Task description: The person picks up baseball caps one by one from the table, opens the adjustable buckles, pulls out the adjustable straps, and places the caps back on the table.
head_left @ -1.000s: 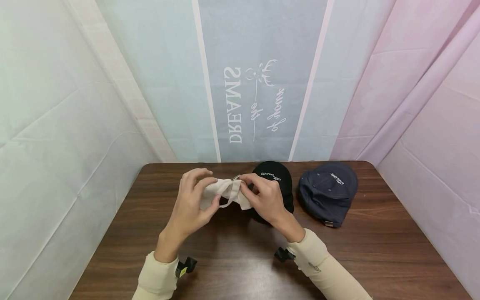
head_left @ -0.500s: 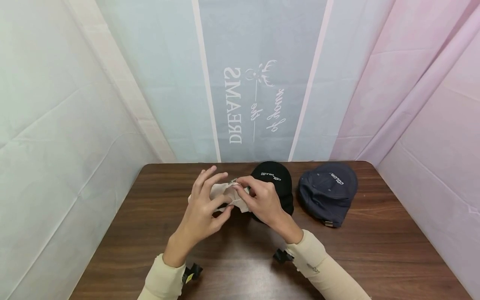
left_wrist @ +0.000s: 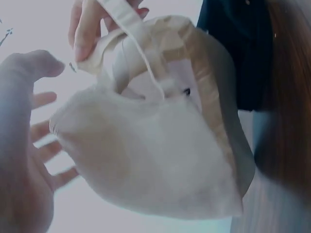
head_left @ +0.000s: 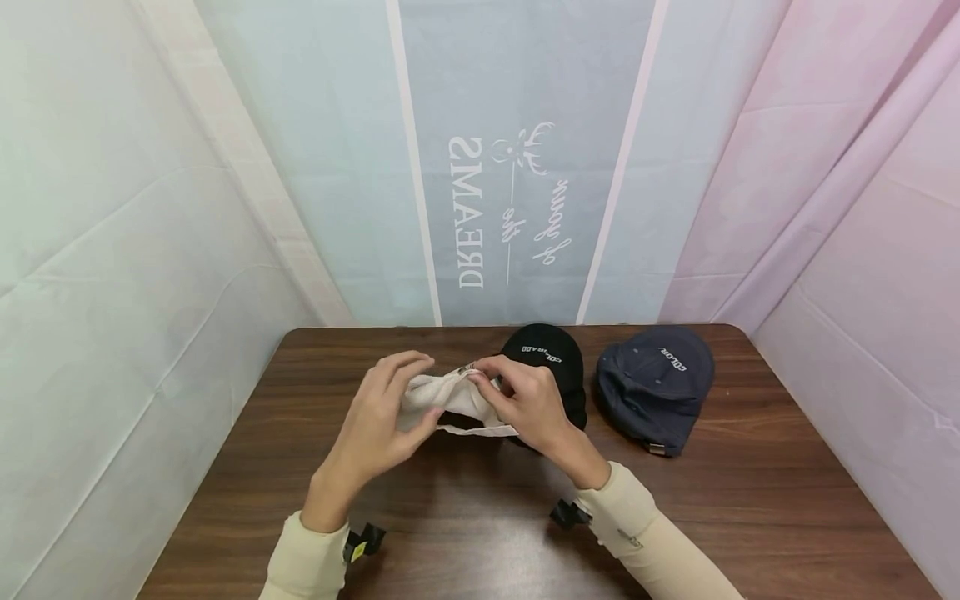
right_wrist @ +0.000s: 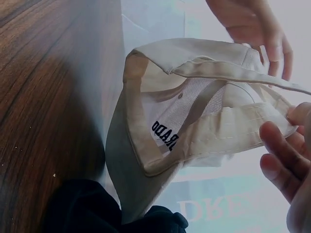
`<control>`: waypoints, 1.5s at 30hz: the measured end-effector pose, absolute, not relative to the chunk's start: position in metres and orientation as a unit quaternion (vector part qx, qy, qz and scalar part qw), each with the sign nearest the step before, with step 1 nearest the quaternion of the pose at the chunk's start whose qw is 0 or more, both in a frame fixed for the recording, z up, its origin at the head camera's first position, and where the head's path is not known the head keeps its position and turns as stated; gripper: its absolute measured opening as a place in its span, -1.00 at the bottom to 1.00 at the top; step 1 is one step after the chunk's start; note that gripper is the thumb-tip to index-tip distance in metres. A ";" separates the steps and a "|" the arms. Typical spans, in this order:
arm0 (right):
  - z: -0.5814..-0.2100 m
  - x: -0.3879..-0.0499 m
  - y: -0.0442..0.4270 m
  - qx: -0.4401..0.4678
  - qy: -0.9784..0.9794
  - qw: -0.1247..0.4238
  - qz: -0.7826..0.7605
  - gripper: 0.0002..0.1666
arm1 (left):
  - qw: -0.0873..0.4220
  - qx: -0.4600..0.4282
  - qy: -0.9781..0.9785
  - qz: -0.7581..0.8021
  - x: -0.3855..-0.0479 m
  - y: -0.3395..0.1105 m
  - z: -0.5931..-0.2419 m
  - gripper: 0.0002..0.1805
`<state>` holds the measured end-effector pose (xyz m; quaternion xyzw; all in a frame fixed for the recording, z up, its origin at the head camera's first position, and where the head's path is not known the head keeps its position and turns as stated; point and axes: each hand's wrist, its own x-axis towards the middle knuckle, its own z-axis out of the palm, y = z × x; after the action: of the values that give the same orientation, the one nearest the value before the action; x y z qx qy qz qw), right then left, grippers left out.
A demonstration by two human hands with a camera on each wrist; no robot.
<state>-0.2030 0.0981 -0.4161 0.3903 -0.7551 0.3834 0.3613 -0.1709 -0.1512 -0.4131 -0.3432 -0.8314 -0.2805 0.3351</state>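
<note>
A cream baseball cap [left_wrist: 141, 155] is held above the table, its inside and part of its dark lettering visible in the right wrist view. My right hand [head_left: 531, 400] pinches the rear edge of its band near the metal buckle [head_left: 467, 369]. A narrow cream strap [right_wrist: 238, 74] extends loose across the back opening. My left hand [head_left: 378, 417] is at the cap's left side, its thumb apart from the fingers. The left wrist view shows those fingers [left_wrist: 46, 131] spread beside the crown; whether they touch it is unclear.
Behind my right hand a black cap [head_left: 543, 342] with white lettering rests on the brown wooden table [head_left: 465, 517]. To its right lies a navy cap [head_left: 660, 383]. A printed curtain [head_left: 517, 83] hangs behind the table.
The strap, which stood up near the buckle, now lies lower across the opening. My left hand reached in toward the right with fingers spread, then drew back left. The right hand kept its pinch.
</note>
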 end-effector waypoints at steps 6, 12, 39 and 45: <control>-0.417 -0.201 0.097 0.408 -0.755 0.349 0.376 -0.86 | 0.279 -0.263 -0.893 -0.238 -0.172 -0.162 -0.416 -0.43; -0.422 -0.197 0.098 0.445 -0.775 0.290 0.342 -0.64 | 0.275 -0.227 -0.906 -0.226 -0.171 -0.165 -0.418 -0.69; -0.438 -0.197 0.087 0.331 -0.913 0.106 0.214 -0.69 | 0.159 -0.246 -0.906 -0.305 -0.190 -0.185 -0.431 -0.78; -0.445 -0.196 0.089 0.368 -0.906 0.004 0.211 -0.48 | 0.139 -0.241 -0.918 -0.283 -0.193 -0.192 -0.440 -0.77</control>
<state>-0.1964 0.0888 -0.4451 0.3678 -0.9056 0.2112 0.0039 -0.1933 -0.1924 -0.4395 -0.2414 -0.9177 -0.2832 0.1392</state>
